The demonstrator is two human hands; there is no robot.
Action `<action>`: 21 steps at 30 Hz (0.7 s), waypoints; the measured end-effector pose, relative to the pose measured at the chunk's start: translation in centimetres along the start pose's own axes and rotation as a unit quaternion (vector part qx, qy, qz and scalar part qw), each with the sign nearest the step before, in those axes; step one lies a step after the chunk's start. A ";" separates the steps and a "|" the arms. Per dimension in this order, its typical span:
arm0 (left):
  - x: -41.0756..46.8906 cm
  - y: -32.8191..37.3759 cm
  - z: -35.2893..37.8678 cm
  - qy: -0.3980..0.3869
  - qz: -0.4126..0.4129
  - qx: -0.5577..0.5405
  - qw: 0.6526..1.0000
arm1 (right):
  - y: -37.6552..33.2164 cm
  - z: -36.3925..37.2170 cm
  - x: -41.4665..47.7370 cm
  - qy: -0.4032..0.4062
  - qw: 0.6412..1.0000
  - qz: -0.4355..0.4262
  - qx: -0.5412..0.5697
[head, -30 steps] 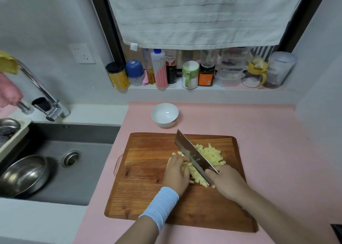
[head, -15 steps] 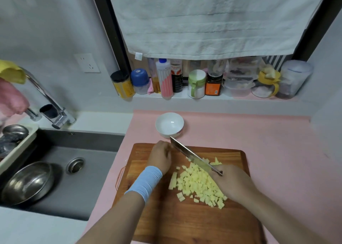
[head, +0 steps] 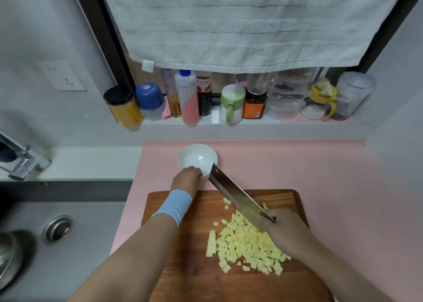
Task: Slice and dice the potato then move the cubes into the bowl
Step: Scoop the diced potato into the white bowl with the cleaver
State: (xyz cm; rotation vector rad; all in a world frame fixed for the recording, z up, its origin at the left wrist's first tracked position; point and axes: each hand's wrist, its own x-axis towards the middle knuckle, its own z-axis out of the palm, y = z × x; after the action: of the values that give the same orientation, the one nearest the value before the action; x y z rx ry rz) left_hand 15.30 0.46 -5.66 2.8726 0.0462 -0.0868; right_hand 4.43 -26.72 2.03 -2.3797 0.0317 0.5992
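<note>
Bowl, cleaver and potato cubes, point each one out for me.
bowl [head: 198, 156], head view, inner white wall.
cleaver [head: 231, 193], head view, flat of blade.
potato cubes [head: 245, 244], head view, middle of pile.

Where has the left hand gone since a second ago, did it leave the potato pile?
Yes. The left hand left the potato cubes and moved away across the cutting board to the white bowl, now touching its near rim.

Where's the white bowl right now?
In the head view the white bowl sits on the pink counter just beyond the cutting board's far-left edge, with the left hand on its near rim.
</note>
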 end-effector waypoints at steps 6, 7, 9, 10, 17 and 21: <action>-3.0 -1.5 -0.5 0.081 0.036 -0.031 0.996 | -0.9 0.0 -1.5 0.030 0.999 -0.018 0.030; -4.0 -1.9 -0.7 0.097 0.044 -0.030 0.994 | -1.0 0.1 -1.8 0.033 0.999 -0.019 0.034; -6.5 -2.7 -0.8 0.119 0.063 -0.020 0.991 | -1.2 0.4 -2.4 0.032 0.998 -0.010 0.048; -7.8 -3.0 -0.8 0.131 0.072 -0.014 0.989 | -1.2 0.7 -2.8 0.028 0.998 -0.002 0.065; -17.4 -4.2 1.4 0.158 0.077 0.007 0.984 | -1.2 2.2 -6.3 -0.032 0.980 0.053 0.190; -21.0 -3.4 1.8 0.182 0.084 -0.006 0.980 | -0.6 2.7 -7.8 -0.057 0.968 0.075 0.233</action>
State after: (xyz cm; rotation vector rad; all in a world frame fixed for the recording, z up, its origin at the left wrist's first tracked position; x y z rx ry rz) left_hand -5.92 2.78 -7.01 2.8270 -0.1256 0.4698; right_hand -3.54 -25.61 3.93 -1.8950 0.2737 0.7110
